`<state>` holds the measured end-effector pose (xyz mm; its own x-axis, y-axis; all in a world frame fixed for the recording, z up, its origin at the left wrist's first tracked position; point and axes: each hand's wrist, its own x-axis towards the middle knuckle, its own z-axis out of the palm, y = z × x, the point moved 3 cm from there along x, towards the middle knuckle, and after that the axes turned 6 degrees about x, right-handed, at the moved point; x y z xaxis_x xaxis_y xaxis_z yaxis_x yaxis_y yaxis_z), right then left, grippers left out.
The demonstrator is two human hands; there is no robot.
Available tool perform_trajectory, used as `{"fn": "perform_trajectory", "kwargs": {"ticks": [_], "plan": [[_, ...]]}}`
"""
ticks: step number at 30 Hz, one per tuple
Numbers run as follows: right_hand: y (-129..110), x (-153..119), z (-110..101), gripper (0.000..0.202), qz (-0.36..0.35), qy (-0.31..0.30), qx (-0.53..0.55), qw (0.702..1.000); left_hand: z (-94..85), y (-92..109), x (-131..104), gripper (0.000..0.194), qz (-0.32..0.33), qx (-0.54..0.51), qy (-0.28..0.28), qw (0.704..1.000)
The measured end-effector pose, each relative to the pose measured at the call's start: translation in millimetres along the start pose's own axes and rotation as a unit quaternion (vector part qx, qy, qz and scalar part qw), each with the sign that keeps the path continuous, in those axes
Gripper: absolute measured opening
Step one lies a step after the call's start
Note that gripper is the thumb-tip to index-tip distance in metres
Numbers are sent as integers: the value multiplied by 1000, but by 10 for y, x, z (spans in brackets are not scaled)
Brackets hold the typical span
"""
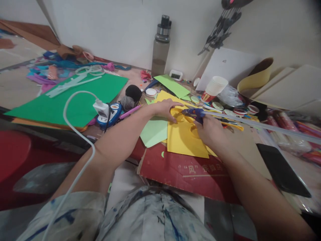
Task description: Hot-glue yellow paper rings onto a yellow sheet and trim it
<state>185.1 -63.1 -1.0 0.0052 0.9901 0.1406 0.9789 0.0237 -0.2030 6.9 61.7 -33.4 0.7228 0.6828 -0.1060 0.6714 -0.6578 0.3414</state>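
Note:
Yellow sheets lie on a red cardboard piece in front of me. My left hand rests at the upper left of the yellow sheet, its thumb and fingers curved round a yellow paper loop. In my right hand is a blue glue gun, its tip pointing left at that loop. A clear glue stick runs out from the back of the glue gun to the right. Pale green paper lies below my left wrist.
Green sheets and a blue device with a white plug are on the left, its white cable crossing my left arm. A bottle stands at the wall. Stacked cups, small jars and a black phone are on the right.

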Motion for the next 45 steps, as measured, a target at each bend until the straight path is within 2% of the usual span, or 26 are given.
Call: {"fn": "perform_trajectory", "kwargs": {"ticks": [2,5,11,14,18,26,30,34,41,45], "plan": [[8,6,18,32,6,-4,-1,1000,5,-2,12,99,-1,9,-7,1000],[21,17,42,31,20,-10,-6,1000,7,-5,24,92,-2,15,-8,1000],[36,34,72,32,-4,12,12,1000,-8,19,-8,88,0,10,-22,1000],[30,31,70,33,3,4,10,1000,-11,10,-15,86,-2,3,-25,1000],[16,19,62,35,10,-5,1,1000,1,-13,4,83,6,-2,-16,1000],[60,36,126,34,-30,26,-1,999,52,-77,98,81,17,-6,-4,1000],[58,26,75,34,-4,15,-1,1000,59,-83,115,81,21,4,-5,1000],[21,5,14,34,-9,27,4,1000,38,-64,98,81,31,3,1,1000],[4,47,87,34,-3,38,0,999,32,-83,117,77,62,-15,-3,998],[0,16,44,34,5,34,-6,999,25,-78,112,77,66,-20,5,998]]}}
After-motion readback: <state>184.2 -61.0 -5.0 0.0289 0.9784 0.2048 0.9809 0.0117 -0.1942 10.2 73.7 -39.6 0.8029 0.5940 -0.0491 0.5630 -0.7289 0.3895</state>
